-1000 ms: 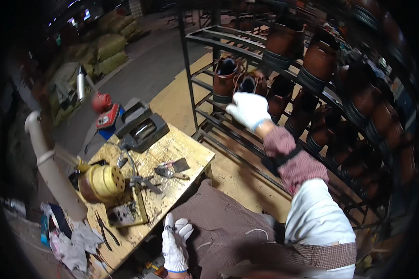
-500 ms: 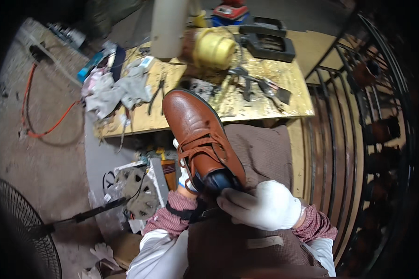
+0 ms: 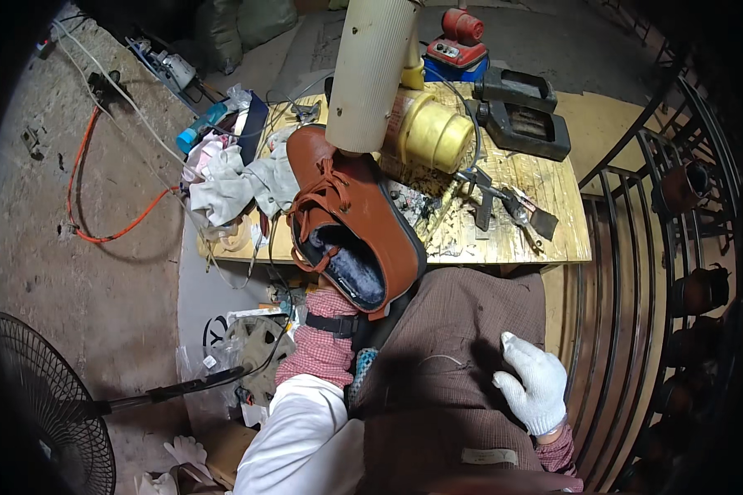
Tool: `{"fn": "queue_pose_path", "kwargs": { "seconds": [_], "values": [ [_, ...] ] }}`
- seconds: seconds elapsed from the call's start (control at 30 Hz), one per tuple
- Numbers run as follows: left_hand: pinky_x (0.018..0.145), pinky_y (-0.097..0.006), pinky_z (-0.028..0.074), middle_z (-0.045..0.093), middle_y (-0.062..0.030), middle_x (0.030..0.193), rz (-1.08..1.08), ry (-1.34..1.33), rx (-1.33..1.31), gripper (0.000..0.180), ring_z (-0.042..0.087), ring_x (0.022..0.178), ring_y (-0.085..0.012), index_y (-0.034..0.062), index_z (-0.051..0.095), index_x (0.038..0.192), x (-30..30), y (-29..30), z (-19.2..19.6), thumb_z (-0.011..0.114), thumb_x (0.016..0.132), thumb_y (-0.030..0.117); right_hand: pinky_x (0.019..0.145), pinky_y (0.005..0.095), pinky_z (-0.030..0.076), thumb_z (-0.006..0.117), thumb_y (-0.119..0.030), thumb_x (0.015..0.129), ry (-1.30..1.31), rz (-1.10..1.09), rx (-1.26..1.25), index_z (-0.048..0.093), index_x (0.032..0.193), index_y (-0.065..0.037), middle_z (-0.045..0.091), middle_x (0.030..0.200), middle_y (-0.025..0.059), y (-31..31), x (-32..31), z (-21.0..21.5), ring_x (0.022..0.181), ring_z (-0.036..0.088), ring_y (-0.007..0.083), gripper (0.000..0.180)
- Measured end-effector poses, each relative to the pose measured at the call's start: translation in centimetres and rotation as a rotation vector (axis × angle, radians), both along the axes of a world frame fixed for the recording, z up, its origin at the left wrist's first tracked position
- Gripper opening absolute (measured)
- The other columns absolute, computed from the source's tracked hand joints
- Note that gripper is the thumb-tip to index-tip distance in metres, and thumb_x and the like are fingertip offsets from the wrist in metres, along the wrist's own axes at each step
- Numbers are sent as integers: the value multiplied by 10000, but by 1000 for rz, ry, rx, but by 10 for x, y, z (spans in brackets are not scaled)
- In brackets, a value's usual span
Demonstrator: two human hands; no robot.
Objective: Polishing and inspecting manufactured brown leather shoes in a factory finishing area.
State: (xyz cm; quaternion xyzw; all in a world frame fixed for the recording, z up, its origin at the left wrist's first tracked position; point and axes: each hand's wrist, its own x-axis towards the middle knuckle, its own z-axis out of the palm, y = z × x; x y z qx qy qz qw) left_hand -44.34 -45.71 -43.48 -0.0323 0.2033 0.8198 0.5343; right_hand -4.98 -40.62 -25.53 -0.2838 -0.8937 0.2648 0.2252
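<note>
A brown leather lace-up shoe (image 3: 388,227) is held up over the near edge of the yellow worktable, toe away from me. Its dark fuzzy lining shows through the opening. My left hand is hidden beneath the shoe and supports it; only the checked sleeve (image 3: 320,342) with a black strap comes out below. The beige ribbed tube (image 3: 371,74) covers part of the shoe's toe; whether they touch I cannot tell. My right hand (image 3: 537,388), in a white knit glove, is empty over the brown apron (image 3: 462,346), thumb and fingers apart.
On the worktable (image 3: 565,223) are a yellow cylindrical part (image 3: 437,136), black trays (image 3: 528,128), brushes and scrapers (image 3: 512,206), and grey rags (image 3: 223,194). A black rack (image 3: 615,330) with shoes stands right. A fan (image 3: 49,412) is at lower left.
The shoe has moved forward toward the tube, and its opening now faces up more. My right hand has let go of its heel and drawn back to the right. The view has shifted.
</note>
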Motion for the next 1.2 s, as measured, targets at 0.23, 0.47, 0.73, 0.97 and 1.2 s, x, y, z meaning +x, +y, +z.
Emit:
{"fn": "queue_pose_path", "kwargs": {
  "seconds": [0.23,0.47,0.73,0.97,1.2],
  "values": [
    [1150,-506,433,499,-149,1509,-87,195,312,819,543,1327,-337,90,394,1543,41,-15,80,554,958,641,816,370,561,814,-170,779,65,-83,-105,711,1114,-28,733,1178,150,6,2,-15,988,726,312,378],
    [1120,-469,468,508,-113,1512,47,361,-329,830,561,1317,-298,111,377,1562,64,4,144,414,995,716,816,363,553,814,-179,786,64,19,-46,709,1133,-32,734,1190,138,12,-16,-7,1012,725,296,391],
    [1050,-411,519,532,-89,1480,234,501,-355,667,593,1268,-245,119,406,1547,36,28,147,509,1043,543,852,371,560,809,-151,770,-8,-111,-128,722,1108,-32,736,1170,149,6,-1,-21,1026,721,308,369],
    [965,-362,541,586,-60,1377,666,692,-518,668,612,1187,-200,132,419,1531,13,58,182,695,981,393,892,386,565,810,-125,766,-20,-207,-173,711,1126,-15,726,1173,176,26,12,-39,1034,713,342,390],
    [989,-382,545,582,-82,1394,714,753,-414,686,617,1219,-229,133,372,1552,5,87,209,716,977,280,829,372,552,776,-245,832,0,-56,-19,722,1156,-60,729,1189,127,51,-26,-29,1009,712,304,377]
  ]
}}
